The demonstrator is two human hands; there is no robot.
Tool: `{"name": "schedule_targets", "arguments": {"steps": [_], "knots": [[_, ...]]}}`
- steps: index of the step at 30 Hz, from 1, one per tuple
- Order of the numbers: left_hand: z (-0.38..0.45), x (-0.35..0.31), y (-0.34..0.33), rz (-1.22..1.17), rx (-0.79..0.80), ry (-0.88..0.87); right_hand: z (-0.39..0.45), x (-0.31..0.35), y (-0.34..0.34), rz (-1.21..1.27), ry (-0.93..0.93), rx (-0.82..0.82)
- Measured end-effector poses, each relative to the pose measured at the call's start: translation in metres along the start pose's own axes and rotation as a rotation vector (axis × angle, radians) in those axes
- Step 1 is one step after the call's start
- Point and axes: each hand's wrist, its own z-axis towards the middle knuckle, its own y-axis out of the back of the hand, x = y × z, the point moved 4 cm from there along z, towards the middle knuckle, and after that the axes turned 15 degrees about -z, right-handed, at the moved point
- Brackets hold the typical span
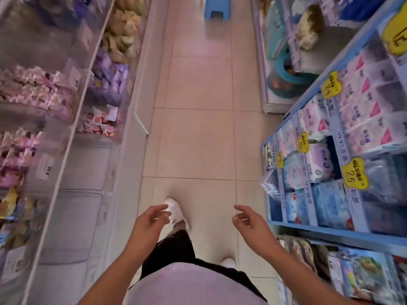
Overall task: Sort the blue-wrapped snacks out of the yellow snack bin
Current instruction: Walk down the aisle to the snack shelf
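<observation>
Left hand (149,221): loosely curled, holding nothing | right hand (248,221): same | floor (198,139): tiled aisle | snack bins (66,89) left | blue shelf (330,230) right.

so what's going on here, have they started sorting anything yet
Not yet. A person stands in a shop aisle, both hands held out in front over the tiled floor and holding nothing. The left hand and right hand have loosely curled fingers. Clear snack bins line the person's left and a blue shelf of packs the right; neither is being touched.
</observation>
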Motion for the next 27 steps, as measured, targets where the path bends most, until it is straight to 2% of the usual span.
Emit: {"name": "schedule_targets", "arguments": {"steps": [4, 8, 12, 17, 22, 27], "knots": [[0.059, -0.025, 0.002, 0.043, 0.07, 0.068, 0.055, 0.041, 0.001, 0.015, -0.051, 0.023], [0.126, -0.078, 0.008, 0.058, 0.162, 0.084, 0.11, 0.098, 0.018, 0.076, -0.086, -0.007], [0.196, -0.139, 0.01, 0.054, 0.172, 0.062, 0.168, 0.148, 0.048, 0.116, -0.075, -0.049], [0.282, -0.202, -0.023, 0.073, 0.215, 0.062, 0.256, 0.183, 0.098, 0.178, -0.069, -0.104], [0.375, -0.283, -0.071, 0.057, 0.125, 0.013, 0.362, 0.208, 0.164, 0.194, -0.022, -0.054], [0.448, -0.361, -0.111, 0.045, 0.106, -0.041, 0.45, 0.244, 0.238, 0.162, 0.026, -0.002]]}}
